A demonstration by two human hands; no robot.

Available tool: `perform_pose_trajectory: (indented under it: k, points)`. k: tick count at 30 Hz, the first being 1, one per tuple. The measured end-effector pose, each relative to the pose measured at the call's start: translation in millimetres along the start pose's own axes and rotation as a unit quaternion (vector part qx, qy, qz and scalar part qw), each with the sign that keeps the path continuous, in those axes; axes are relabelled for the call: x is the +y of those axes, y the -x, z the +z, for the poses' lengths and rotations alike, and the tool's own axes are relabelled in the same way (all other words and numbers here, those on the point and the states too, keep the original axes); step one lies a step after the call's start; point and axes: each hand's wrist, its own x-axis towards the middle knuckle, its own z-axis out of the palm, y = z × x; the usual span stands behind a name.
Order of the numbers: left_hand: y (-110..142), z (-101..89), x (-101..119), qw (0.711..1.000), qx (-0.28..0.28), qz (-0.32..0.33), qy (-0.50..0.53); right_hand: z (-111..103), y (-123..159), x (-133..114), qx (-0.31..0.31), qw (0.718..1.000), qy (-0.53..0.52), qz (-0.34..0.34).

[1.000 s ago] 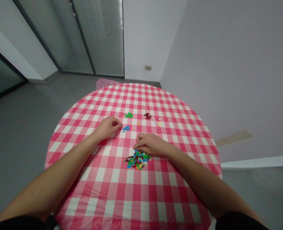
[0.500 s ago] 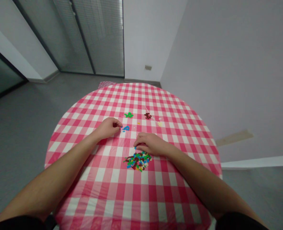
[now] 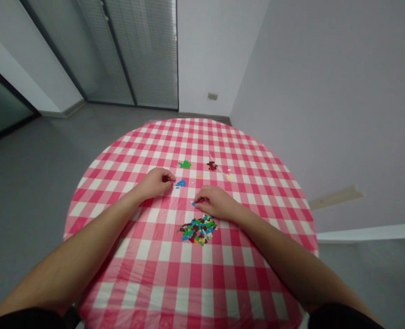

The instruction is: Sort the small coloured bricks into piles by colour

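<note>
The right hand's fingers pinch a small blue plastic brick just above the mixed brick pile on the checked desk, while the left hand curls, its grip hidden, beside the blue bricks, kept apart by colour.

Plain black sleeves, the left sleeve at the lower left of the frame and the right sleeve at the lower right, give way to a bare left forearm and right forearm, which end in an uncovered left hand and right hand near the frame's centre.
</note>
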Motion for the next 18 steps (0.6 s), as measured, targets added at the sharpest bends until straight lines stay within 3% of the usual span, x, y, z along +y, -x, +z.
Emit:
perform_pose_trajectory:
  k: [7, 14, 18]
  points:
    - [1.6, -2.1, 4.7, 0.999, -0.008, 0.027, -0.016, -3.3, 2.1, -2.0, -0.016, 0.999, 0.026, -0.011]
    - [1.9, -1.3, 8.2, 1.000, -0.009, 0.025, -0.014, -5.8, -0.1, -4.1, 0.016, 0.984, 0.149, 0.101]
    - [2.3, -1.3, 9.5, 0.999, -0.007, 0.026, -0.022, -0.9, -4.7, -6.3, 0.016, 0.978, 0.181, 0.102]
